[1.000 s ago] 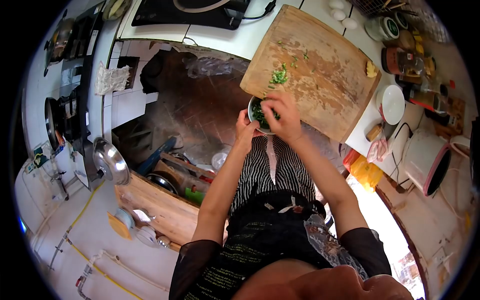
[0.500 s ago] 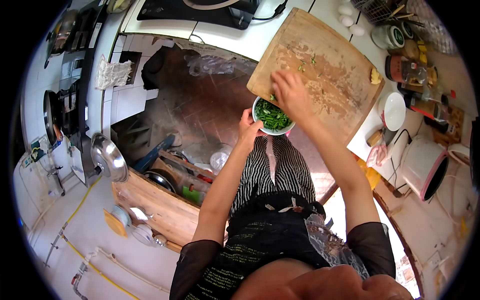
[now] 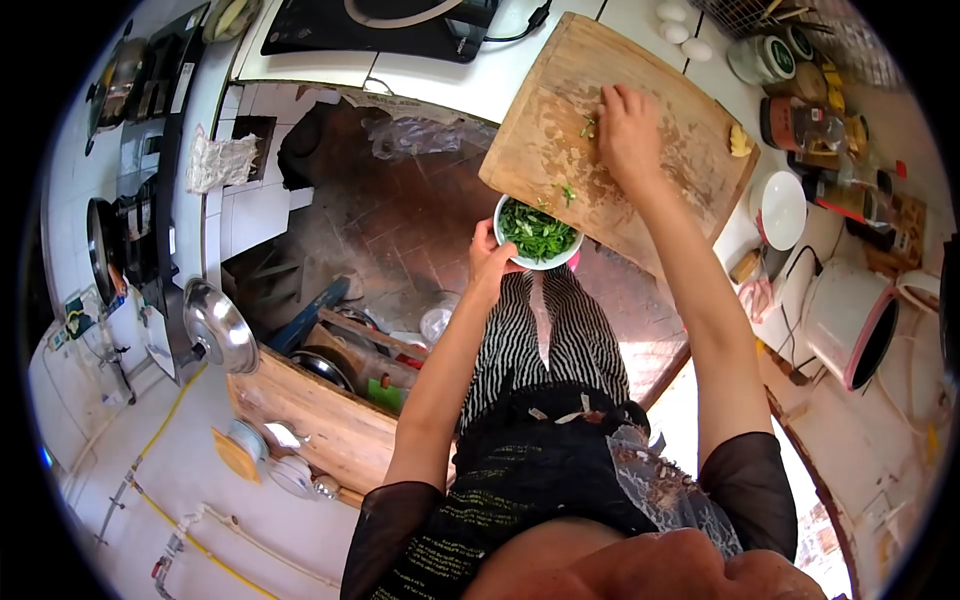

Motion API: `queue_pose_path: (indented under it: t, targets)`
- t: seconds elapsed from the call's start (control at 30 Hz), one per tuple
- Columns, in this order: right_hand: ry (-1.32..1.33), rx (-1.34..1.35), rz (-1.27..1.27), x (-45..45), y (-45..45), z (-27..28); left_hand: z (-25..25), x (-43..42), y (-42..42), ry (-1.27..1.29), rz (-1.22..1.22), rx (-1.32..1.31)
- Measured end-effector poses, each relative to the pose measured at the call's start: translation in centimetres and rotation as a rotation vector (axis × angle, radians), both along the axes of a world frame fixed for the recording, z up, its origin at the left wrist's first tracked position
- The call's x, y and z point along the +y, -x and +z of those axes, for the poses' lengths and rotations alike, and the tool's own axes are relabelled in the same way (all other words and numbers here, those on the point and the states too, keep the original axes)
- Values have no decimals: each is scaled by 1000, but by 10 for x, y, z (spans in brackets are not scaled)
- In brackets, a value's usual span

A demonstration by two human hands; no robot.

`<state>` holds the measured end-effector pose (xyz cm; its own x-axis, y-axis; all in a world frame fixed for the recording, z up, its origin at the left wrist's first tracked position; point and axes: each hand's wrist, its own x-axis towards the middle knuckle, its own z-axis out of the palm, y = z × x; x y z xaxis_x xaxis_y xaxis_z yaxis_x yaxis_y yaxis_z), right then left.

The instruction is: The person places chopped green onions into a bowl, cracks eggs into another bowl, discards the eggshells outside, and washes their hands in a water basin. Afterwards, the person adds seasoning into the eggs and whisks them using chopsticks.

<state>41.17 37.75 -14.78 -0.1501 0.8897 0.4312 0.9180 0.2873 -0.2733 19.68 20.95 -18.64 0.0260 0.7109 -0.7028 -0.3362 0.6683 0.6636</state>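
My left hand (image 3: 490, 258) grips a white bowl (image 3: 547, 266) by its near left rim, just below the corner of a wooden cutting board (image 3: 545, 110). Chopped green vegetables (image 3: 538, 230) fill much of the bowl. On the board, my right hand (image 3: 630, 130) rests with its fingers bent down towards the wood and slightly apart, beside a few green scraps (image 3: 588, 126). Another small green piece (image 3: 567, 194) lies near the board's edge above the bowl. Whether any bits sit under the right fingertips is hidden.
An induction cooker (image 3: 375, 28) stands at the back left of the counter. Eggs (image 3: 673, 32), jars (image 3: 762, 60), a white bowl (image 3: 779, 210) and a rice cooker (image 3: 850, 320) line the right side. Peeled yellow pieces (image 3: 740, 141) lie at the board's right edge.
My right hand has moved from above the bowl up and right onto the board. The left hand still holds the bowl at the board's edge. The whole view has shifted slightly.
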Motion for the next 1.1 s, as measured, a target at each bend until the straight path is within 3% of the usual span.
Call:
queue_pose_path:
  t: [0.33, 0.43, 0.6, 0.67, 0.93, 1.03, 1.1]
  targets:
    - [279, 160, 235, -121, 52, 31, -2, -1, -4, -15, 4, -28]
    - [261, 279, 290, -118, 34, 36, 0, -2, -5, -4, -1, -17]
    - [197, 148, -95, -62, -16, 21, 1, -5, -5, -13, -9, -9]
    - [152, -6, -53, -61, -17, 14, 3, -6, -6, -11, -13, -3]
    - [260, 147, 96, -147, 50, 32, 5, -8, -7, 2, -8, -30]
    - [351, 315, 301, -148, 52, 34, 3, -10, -6, 3, 4, -42]
    - [307, 271, 241, -120, 42, 28, 3, -11, -4, 0, -2, -33]
